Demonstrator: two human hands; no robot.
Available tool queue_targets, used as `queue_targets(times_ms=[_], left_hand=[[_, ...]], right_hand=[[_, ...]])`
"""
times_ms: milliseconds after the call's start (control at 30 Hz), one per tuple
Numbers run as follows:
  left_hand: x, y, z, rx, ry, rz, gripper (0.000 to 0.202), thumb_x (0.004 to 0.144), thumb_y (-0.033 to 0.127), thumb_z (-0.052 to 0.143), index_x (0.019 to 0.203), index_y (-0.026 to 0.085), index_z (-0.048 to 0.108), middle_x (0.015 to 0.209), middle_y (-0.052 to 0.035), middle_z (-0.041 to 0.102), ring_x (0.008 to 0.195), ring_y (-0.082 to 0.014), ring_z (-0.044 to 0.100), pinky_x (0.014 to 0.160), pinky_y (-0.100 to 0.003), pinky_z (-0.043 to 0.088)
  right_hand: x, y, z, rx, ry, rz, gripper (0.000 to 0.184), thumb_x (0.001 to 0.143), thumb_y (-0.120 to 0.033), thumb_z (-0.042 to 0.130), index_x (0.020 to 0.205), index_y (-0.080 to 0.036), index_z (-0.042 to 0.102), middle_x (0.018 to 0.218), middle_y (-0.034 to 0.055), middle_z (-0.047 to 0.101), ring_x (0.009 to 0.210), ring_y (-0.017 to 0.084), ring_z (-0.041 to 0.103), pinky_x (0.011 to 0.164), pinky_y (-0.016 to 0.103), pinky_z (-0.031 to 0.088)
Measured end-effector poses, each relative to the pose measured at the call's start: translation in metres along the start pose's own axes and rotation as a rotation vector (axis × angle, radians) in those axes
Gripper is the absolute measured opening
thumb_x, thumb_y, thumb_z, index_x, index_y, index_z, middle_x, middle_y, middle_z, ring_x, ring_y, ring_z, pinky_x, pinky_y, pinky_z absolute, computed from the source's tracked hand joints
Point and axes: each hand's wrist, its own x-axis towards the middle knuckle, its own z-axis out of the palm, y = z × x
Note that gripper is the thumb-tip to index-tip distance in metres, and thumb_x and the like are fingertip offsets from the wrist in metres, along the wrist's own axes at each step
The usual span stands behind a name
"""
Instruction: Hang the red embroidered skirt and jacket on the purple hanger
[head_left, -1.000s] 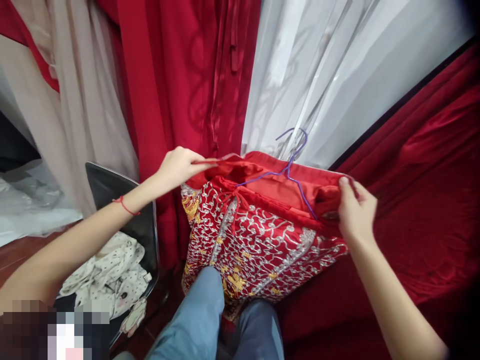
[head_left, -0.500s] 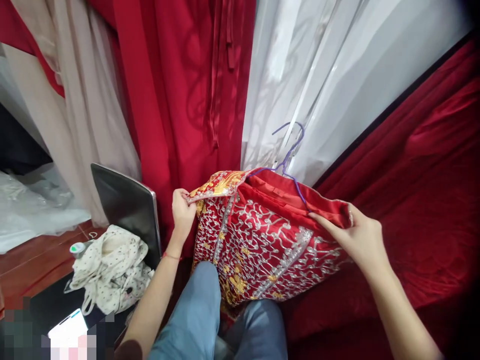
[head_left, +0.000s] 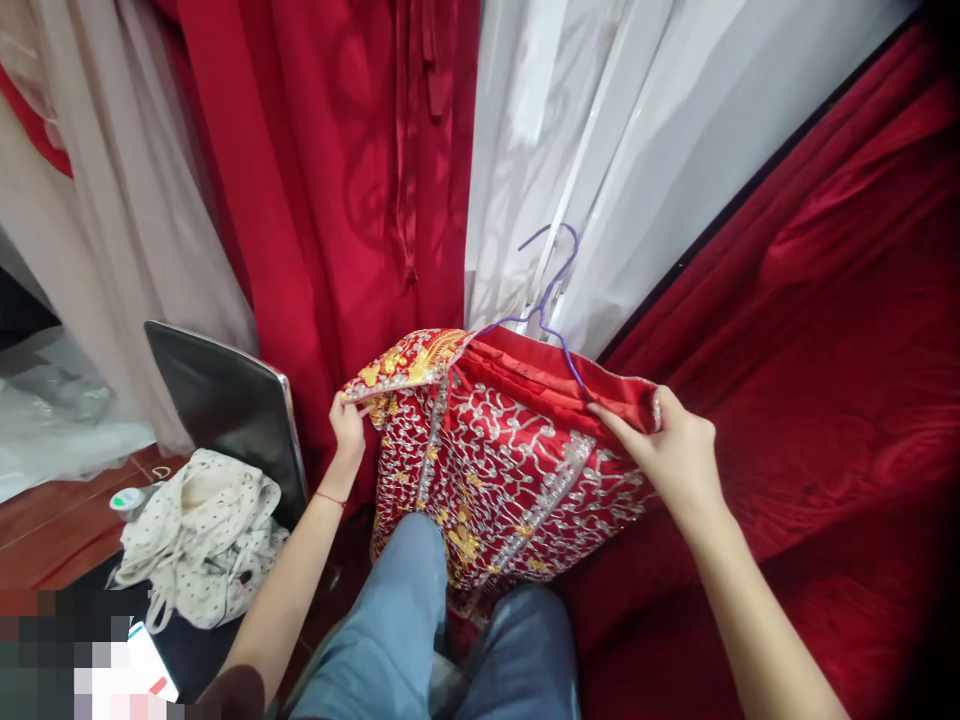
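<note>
A red skirt (head_left: 517, 470) with silver and gold embroidery hangs down in front of my knees, its red satin lining showing at the waist. Through the waist opening runs a purple wire hanger (head_left: 551, 285), its hook sticking up. At the left, my left hand (head_left: 348, 425) pinches the edge of the embroidered flap, which is spread outward. My right hand (head_left: 679, 455) grips the right end of the waistband, thumb in front near the hanger's lower arm and the fingers partly hidden behind the cloth.
Red drapes (head_left: 330, 180) and white drapes (head_left: 555, 120) hang ahead; dark red fabric (head_left: 787, 350) covers the right. To the left stand a dark chair back (head_left: 225, 400), a dotted white cloth bag (head_left: 202, 530) on the black seat, and a lit phone (head_left: 154, 665).
Both hands and the skirt have shifted left and slightly up in view, along with the surroundings. Each hand keeps its hold, and the left flap is drawn a little further outward.
</note>
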Motion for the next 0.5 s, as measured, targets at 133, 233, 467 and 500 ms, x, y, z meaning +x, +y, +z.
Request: queue_targets(times_ms=[133, 233, 467, 500], left_hand=[[0.010, 0.027, -0.017, -0.106, 0.131, 0.137, 0.015, 0.079, 0.015, 0.037, 0.087, 0.020, 0.049, 0.092, -0.0043, 0.062, 0.089, -0.0147, 0.062, 0.082, -0.029, 0.052], [0.017, 0.055, -0.042, 0.081, 0.178, 0.400, 0.008, 0.082, 0.021, 0.041, 0.078, 0.021, 0.047, 0.082, -0.0024, 0.058, 0.081, -0.0162, 0.057, 0.079, -0.031, 0.049], [0.022, 0.108, -0.159, 0.695, -0.024, 0.954, 0.019, 0.093, 0.028, 0.038, 0.074, 0.024, 0.043, 0.081, -0.0017, 0.048, 0.092, -0.0242, 0.048, 0.084, -0.042, 0.043], [0.022, 0.109, -0.175, 0.742, -0.140, 1.001, 0.017, 0.093, 0.030, 0.040, 0.077, 0.026, 0.046, 0.084, -0.0011, 0.050, 0.093, -0.0250, 0.047, 0.084, -0.043, 0.043]], right_hand=[[0.002, 0.001, 0.000, 0.042, -0.010, 0.034, 0.055, 0.072, -0.074, 0.065, 0.085, -0.020, 0.062, 0.058, -0.0034, 0.047, 0.050, 0.013, 0.043, 0.055, 0.028, 0.036], [0.004, 0.001, 0.002, 0.102, -0.024, 0.053, 0.063, 0.071, -0.072, 0.067, 0.100, -0.017, 0.067, 0.066, -0.0007, 0.058, 0.057, 0.015, 0.051, 0.061, 0.028, 0.042], [0.002, 0.003, -0.005, 0.138, -0.005, 0.111, 0.065, 0.067, -0.071, 0.072, 0.101, -0.016, 0.068, 0.068, -0.0008, 0.059, 0.058, 0.014, 0.050, 0.061, 0.028, 0.042], [0.001, 0.004, -0.006, 0.158, -0.008, 0.120, 0.064, 0.066, -0.070, 0.073, 0.101, -0.017, 0.067, 0.068, -0.0011, 0.059, 0.059, 0.014, 0.050, 0.061, 0.028, 0.041]])
